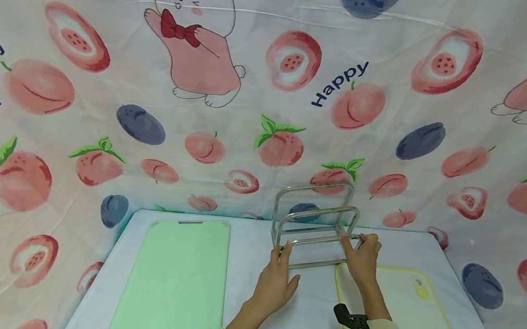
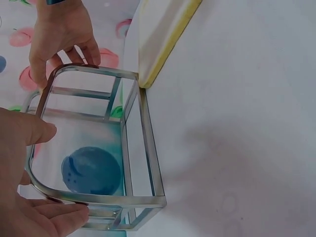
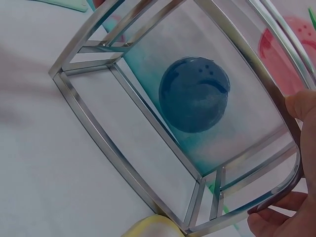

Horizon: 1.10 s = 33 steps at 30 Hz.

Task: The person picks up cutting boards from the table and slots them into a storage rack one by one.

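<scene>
A silver metal rack of looped rails [image 1: 318,264] stands at the back of the table between two cutting boards. My left hand [image 1: 274,285] grips the front loop's left side. In the left wrist view its thumb [image 2: 42,131] lies inside the loop, with fingers round the rail. On the opposite side my right hand [image 1: 362,259] holds the same loop; the right wrist view shows its thumb and fingers about the rounded corner [image 3: 291,173]. Near the rack's right foot lies the corner of a white cutting board with a yellow rim [image 1: 406,313].
A green cutting board [image 1: 175,282] with a dark slot at its top edge lies flat on the left. White cloth covers the table [image 1: 243,309]. Right behind the rack rises a fruit-printed curtain [image 1: 243,131], which also hangs along both sides.
</scene>
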Motion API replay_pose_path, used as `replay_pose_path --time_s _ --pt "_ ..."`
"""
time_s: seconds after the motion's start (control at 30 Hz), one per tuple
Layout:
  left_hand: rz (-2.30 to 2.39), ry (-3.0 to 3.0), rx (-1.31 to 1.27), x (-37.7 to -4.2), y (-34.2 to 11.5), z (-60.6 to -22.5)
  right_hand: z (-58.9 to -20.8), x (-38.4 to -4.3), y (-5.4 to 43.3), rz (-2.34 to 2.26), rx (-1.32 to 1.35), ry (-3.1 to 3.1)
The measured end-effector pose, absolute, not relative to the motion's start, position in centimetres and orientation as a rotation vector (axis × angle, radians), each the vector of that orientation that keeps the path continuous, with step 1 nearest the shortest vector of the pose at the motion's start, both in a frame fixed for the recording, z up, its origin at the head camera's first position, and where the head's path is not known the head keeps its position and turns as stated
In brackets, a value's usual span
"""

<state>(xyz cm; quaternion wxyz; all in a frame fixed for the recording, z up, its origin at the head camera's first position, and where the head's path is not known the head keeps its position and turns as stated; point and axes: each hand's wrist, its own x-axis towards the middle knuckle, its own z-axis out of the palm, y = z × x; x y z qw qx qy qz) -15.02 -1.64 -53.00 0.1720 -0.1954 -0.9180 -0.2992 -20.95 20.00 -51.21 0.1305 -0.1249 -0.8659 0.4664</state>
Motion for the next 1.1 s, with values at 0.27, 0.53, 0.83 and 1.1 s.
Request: replay_pose_path --time_s 0.27,0.53,0.83,1.1 --pt "-0.827 -2.619 -0.526 -14.5 -2.2 -52.7 -51.2 -20.9 19.3 1.371 -0.334 -2.522" --pt "-0.798 -2.572 -0.539 -14.1 -2.7 -53.0 -51.3 -20.6 18.9 1.387 -0.307 -2.519" --pt "-0.804 -2.567 -0.503 -13.8 -3.2 -53.3 -51.3 -20.4 18.4 1.397 -0.262 -2.547" --pt "-0.787 -2.549 -0.498 -13.4 -3.8 -53.3 -51.3 -20.2 17.8 1.386 -0.263 -2.558"
